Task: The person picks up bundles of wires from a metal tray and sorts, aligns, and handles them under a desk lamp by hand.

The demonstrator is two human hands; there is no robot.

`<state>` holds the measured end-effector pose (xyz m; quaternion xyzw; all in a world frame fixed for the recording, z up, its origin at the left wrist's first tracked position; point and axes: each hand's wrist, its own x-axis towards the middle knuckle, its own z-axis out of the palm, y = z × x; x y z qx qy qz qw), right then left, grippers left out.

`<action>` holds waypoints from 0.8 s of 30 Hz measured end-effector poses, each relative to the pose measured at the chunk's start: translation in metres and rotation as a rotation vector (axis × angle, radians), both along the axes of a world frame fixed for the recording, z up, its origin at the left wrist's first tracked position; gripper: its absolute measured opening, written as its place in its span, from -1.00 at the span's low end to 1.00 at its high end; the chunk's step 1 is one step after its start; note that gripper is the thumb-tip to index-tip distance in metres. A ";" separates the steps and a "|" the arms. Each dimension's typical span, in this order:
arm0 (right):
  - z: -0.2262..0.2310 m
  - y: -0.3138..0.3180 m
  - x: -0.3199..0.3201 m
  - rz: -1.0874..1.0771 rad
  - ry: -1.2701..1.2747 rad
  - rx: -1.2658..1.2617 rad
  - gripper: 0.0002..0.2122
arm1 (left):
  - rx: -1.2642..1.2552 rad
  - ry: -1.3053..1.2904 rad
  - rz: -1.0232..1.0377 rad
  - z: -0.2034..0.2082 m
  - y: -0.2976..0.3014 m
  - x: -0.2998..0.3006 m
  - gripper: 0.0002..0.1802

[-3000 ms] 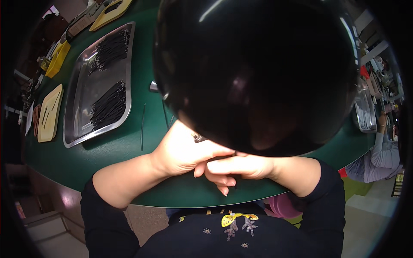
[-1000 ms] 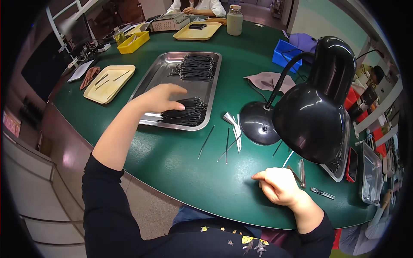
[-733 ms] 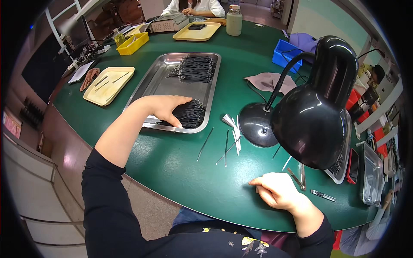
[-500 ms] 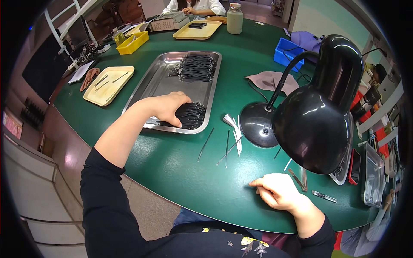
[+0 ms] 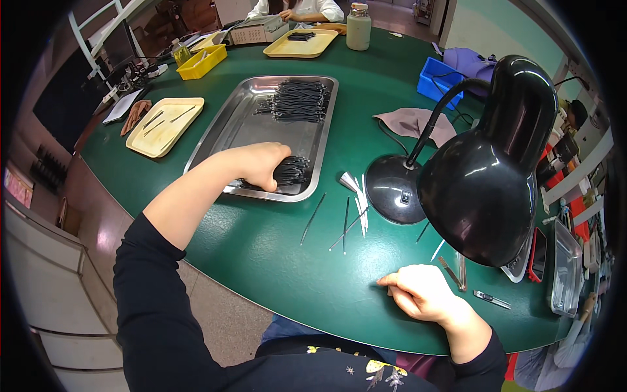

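My left hand (image 5: pixel 264 164) reaches into a shallow metal tray (image 5: pixel 222 127). Its fingers and thumb are wrapped round the near pile of thin black rods (image 5: pixel 294 171), whose small shiny ends show to the right. At the tray's far end lies a larger pile of the same rods (image 5: pixel 302 100). My right hand (image 5: pixel 421 291) rests on the green table, loosely closed, its index finger pointing left and nothing visible in it. Just beyond that hand are metal tweezers (image 5: pixel 461 271); a utility knife (image 5: pixel 492 299) lies to its right. Several loose rods (image 5: pixel 346 225) lie between the hands.
A black desk lamp (image 5: pixel 480 196) stands on the right, its head over the table. White strips (image 5: pixel 362 208) lie near its base. Beige trays (image 5: pixel 160 137), a yellow bin (image 5: pixel 202 63), a blue bin (image 5: pixel 439 81) and a jar (image 5: pixel 358 29) stand farther off. Another person sits across the table.
My left hand has drawn its thumb and fingers in tighter on the near pile and covers more of it. The right hand has stayed in place.
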<state>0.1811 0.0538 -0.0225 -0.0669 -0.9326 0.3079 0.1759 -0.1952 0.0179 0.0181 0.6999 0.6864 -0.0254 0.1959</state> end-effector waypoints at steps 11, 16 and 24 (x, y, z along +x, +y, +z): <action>0.008 -0.001 -0.004 0.054 0.063 0.079 -0.81 | 0.376 0.019 0.163 -0.007 -0.010 -0.018 -0.44; 0.011 -0.001 -0.003 0.054 0.016 0.079 -0.80 | 0.305 -0.188 0.274 0.020 -0.022 -0.019 -0.45; 0.018 0.000 -0.006 0.064 0.024 -0.001 -0.78 | 0.149 -0.106 -0.117 0.010 -0.024 -0.015 -0.52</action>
